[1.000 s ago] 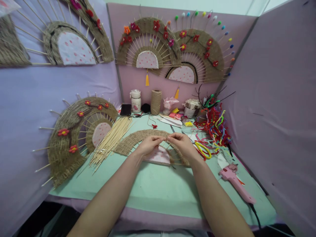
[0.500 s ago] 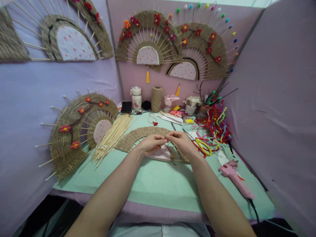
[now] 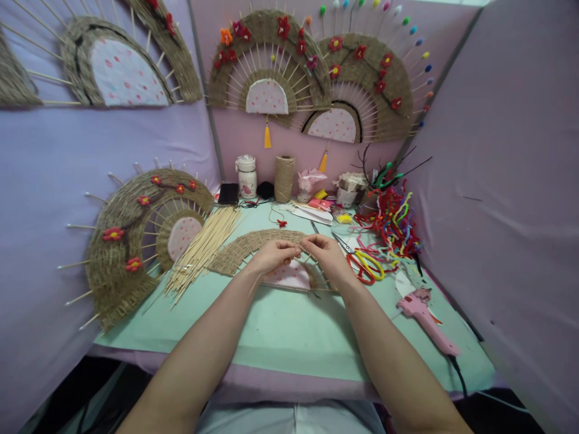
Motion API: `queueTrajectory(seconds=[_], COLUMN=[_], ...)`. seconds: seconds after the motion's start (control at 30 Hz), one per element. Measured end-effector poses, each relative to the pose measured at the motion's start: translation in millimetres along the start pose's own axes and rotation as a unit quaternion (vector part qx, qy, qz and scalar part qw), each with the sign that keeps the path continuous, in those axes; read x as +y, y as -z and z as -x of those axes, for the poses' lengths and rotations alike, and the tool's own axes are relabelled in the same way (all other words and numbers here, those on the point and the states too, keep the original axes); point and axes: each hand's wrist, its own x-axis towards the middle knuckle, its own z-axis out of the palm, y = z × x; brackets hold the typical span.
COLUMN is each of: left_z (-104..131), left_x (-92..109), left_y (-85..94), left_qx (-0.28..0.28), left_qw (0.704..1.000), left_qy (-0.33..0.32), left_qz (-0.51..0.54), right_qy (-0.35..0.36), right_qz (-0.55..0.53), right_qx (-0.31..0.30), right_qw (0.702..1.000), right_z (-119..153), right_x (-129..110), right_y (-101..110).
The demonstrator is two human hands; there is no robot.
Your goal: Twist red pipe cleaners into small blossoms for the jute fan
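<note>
My left hand (image 3: 277, 256) and my right hand (image 3: 322, 252) meet fingertip to fingertip above a woven twine fan (image 3: 239, 252). Both are pinched closed; whatever sits between the fingertips is too small to make out. Lying flat on the table, the fan has thin wooden ribs and a half-round centre of pink-spotted white cloth (image 3: 289, 276). My hands and wrists hide part of its band. Just beyond the fan lies a small red piece (image 3: 282, 223) on a thin string. Red-handled and yellow-handled scissors (image 3: 370, 266) rest to the right of my right hand.
Left of the fan lie thin wooden sticks (image 3: 205, 253) and a finished fan (image 3: 122, 259) leaning on the wall. A pink glue gun (image 3: 427, 322) with a cord is at right. Behind stand a twine spool (image 3: 284, 179), a white bottle (image 3: 246, 176) and coloured pipe cleaners (image 3: 391, 220).
The view has shifted slightly. My hands stay over the fan with fingertips together, and my left fingers look a little more curled. Nothing else has visibly moved.
</note>
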Motion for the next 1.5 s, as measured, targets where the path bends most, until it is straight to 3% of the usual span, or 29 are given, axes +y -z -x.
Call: queueTrajectory(seconds=[0.23, 0.57, 0.67, 0.77, 0.87, 1.07, 1.33, 1.4, 1.5], left_z=[-3.8, -6.9, -6.1, -5.5, -5.6, -5.4, -2.6, -0.4, 1.6], left_x=[-3.5, -4.5, -0.9, -0.3, -3.3, -8.6, -7.5, -5.8, -6.0], left_y=[-7.6, -12.2, -10.7, -10.9, -12.7, -16.8, -14.3, -11.3, -7.4], left_qx=[0.069, 0.097, 0.07, 0.056, 0.082, 0.159, 0.174, 0.189, 0.194], left_qw=[0.991, 0.969, 0.957, 0.953, 0.961, 0.974, 0.972, 0.949, 0.873], left_qy=[-0.029, -0.045, -0.031, -0.032, -0.064, -0.13, -0.16, -0.231, -0.353], left_qz=[0.115, 0.223, 0.281, 0.295, 0.256, 0.094, -0.004, -0.103, -0.273], right_qy=[0.011, -0.002, -0.028, -0.003, 0.03, 0.032, 0.024, 0.015, 0.007], right_qz=[-0.012, -0.056, -0.089, -0.073, -0.061, -0.037, -0.017, -0.009, -0.012], right_qx=[0.035, 0.06, 0.02, -0.033, -0.034, 0.03, 0.062, 0.067, 0.065], right_qw=[0.999, 0.997, 0.995, 0.997, 0.997, 0.998, 0.998, 0.998, 0.998], right_z=[0.8, -4.5, -4.2, -0.5, 3.3, 4.6, 2.2, 1.0, -0.6], right_x=[5.0, 5.9, 1.6, -2.7, -5.6, -8.7, -4.9, -3.4, -1.5], right_y=[-4.9, -3.8, -2.6, -3.3, -5.7, -10.9, -5.3, -2.5, -0.4])
